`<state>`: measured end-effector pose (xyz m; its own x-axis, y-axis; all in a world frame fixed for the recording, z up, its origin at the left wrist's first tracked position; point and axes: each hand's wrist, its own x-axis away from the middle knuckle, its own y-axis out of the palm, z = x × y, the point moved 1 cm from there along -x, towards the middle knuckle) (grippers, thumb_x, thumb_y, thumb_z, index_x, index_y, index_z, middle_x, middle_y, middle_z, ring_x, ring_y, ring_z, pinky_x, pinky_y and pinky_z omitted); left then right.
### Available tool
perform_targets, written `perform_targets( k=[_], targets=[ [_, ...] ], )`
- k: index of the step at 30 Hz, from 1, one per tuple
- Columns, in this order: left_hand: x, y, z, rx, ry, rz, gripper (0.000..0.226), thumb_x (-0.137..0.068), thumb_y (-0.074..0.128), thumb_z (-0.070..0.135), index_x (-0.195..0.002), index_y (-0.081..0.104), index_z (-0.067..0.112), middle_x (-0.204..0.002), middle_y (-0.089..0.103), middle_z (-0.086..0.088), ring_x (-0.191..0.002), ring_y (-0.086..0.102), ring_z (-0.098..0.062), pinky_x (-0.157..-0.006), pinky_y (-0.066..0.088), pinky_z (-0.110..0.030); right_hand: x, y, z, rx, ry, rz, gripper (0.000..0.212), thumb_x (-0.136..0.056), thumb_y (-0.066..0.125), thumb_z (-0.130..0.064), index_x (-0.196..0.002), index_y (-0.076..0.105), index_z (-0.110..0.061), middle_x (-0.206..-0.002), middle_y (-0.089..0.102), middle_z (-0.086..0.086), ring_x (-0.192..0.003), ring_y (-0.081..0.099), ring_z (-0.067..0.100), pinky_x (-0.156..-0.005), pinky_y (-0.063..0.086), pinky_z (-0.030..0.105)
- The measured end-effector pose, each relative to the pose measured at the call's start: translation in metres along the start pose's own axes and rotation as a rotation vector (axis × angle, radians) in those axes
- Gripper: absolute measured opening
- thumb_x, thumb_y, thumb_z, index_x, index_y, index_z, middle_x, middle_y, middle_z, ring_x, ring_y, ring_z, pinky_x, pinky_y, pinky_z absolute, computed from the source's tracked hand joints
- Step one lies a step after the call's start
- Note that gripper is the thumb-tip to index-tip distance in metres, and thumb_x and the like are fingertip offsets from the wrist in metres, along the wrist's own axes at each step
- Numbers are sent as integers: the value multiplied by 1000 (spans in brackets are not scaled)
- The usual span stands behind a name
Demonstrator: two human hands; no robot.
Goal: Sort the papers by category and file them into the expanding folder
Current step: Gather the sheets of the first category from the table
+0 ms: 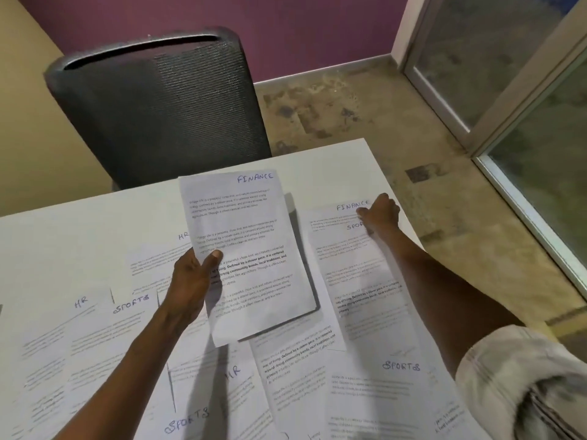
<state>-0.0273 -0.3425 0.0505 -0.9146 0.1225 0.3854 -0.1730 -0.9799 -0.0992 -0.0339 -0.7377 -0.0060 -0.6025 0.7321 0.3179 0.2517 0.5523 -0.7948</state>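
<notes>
Mid-sort, the left hand [190,281] grips a held Finance sheet [247,249] while the right hand [379,214] pinches a second Finance page [349,249] on the table [79,236], likely to be stacked together next.

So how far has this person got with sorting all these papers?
Early days. In hand: the left hand holds up a FINANCE sheet, possibly more than one, and the right hand's fingers reach a second FINANCE page on the table. Still left: HR and SPORTS pages lie mixed and overlapping. No expanding folder is in view, so nothing looks filed.
</notes>
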Motion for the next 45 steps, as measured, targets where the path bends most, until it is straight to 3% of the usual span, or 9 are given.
perform_targets(
  k=[6, 11, 13, 16, 23, 32, 36, 40, 45],
  targets=[
    [-10, -5, -6, -4, -9, 19, 22, -95, 63, 14, -115, 67, 7, -103, 76, -7, -95, 72, -25, -76, 57, -38, -18, 16, 0, 196, 96, -31, 70, -79, 79, -30, -131, 42, -1, -134, 51, 20, -128, 41, 37, -100, 41, 42],
    [-5, -10, -2, -12, -12, 37, 14, -96, 61, 9, -107, 67, 10, -84, 77, 6, -75, 73, -10, -60, 57, -24, -27, 9, 1, -92, 118, -40, 48, -81, 76, -19, -125, 60, -6, -128, 62, 14, -118, 57, 34, -97, 48, 38],
    [-2, -13, 2, -10, 0, 45, 14, -96, 61, 10, -107, 67, 11, -86, 77, 4, -75, 73, -11, -60, 57, -24, -26, 1, 0, -274, 97, -14, 14, -82, 72, -12, -95, 69, -9, -97, 69, 10, -91, 63, 30, -75, 52, 32],
    [5, -18, 7, 0, 11, 65, 17, -95, 61, 12, -112, 67, 8, -95, 76, 0, -82, 73, -16, -64, 57, -28, -16, -15, -8, -492, 64, -5, 23, -80, 67, -9, -64, 51, -5, -62, 54, 9, -64, 51, 20, -51, 39, 28],
    [32, -31, 31, 3, 111, 135, 24, -97, 60, 12, -120, 65, 11, -109, 72, -3, -101, 68, -27, -88, 54, -44, 39, -87, -65, -681, -222, 38, 8, -87, 69, -14, -87, 66, -7, -84, 68, 3, -67, 60, 12, -61, 47, 24],
    [85, -72, 72, -126, 308, 214, 21, -100, 56, 18, -117, 65, 11, -109, 70, -9, -99, 66, -29, -87, 53, -45, 162, -188, -141, -804, -591, 51, 8, -88, 68, -20, -82, 64, -16, -86, 74, 3, -79, 70, 21, -69, 56, 37],
    [102, -87, 85, -135, 340, 268, 22, -100, 54, 17, -117, 65, 8, -110, 70, -11, -100, 66, -33, -85, 53, -45, 224, -224, -163, -798, -752, -1, 15, -91, 65, -14, -78, 60, -19, -64, 64, -20, -58, 56, -4, -54, 45, 17],
    [123, -92, 96, -109, 365, 230, 25, -100, 54, 20, -121, 64, 11, -116, 70, -8, -104, 66, -28, -89, 54, -46, 269, -241, -174, -829, -789, -135, 16, -90, 68, -16, -101, 65, -5, -96, 76, 1, -88, 73, 20, -75, 59, 38],
    [150, -88, 97, -92, 353, 174, 27, -100, 55, 21, -124, 63, 12, -118, 69, -7, -106, 67, -29, -92, 54, -52, 307, -234, -179, -972, -591, -419, 22, -90, 66, -7, -110, 62, 1, -103, 73, 16, -95, 71, 34, -83, 58, 48]
  ],
)
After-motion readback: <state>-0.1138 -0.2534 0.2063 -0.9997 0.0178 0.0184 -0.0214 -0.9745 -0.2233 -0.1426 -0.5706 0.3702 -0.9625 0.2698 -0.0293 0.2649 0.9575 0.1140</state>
